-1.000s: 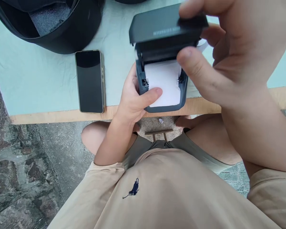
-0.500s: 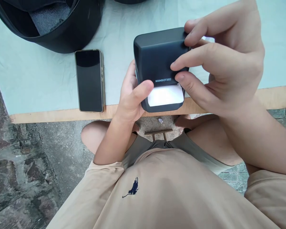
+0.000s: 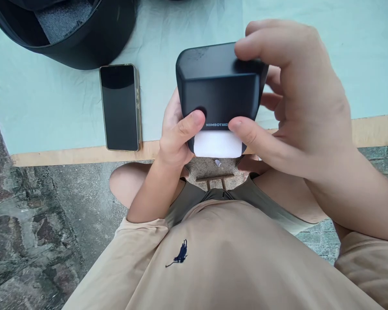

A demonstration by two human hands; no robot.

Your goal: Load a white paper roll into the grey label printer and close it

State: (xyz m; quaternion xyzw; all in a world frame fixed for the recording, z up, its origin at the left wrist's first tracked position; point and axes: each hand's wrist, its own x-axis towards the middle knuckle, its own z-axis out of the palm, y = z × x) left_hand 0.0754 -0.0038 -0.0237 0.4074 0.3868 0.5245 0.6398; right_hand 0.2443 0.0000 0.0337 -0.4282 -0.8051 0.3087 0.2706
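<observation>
Cloth-covered tabletop (image 3: pixel 368 56): one phone (image 3: pixel 120 112) at ten o'clock; one black printer (image 3: pixel 220 97) held over the edge at twelve, white paper (image 3: pixel 217 144) facing us, our left grip (image 3: pixel 177 135) clamped on its casing at eight, our right grip (image 3: pixel 307 99) at three, presumably for steadiness.

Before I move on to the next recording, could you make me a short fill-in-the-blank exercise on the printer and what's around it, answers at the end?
1. The lettering on the black printer starts with the brand name ____.
2. The paper showing at the printer's near end is ____ in color.
3. As the wearer sees it, the smartphone lies to the ____ of the printer.
4. Counting the left hand and the right hand, ____ hands touch the printer.

Missing words: NIIMBOT; white; left; two
</observation>
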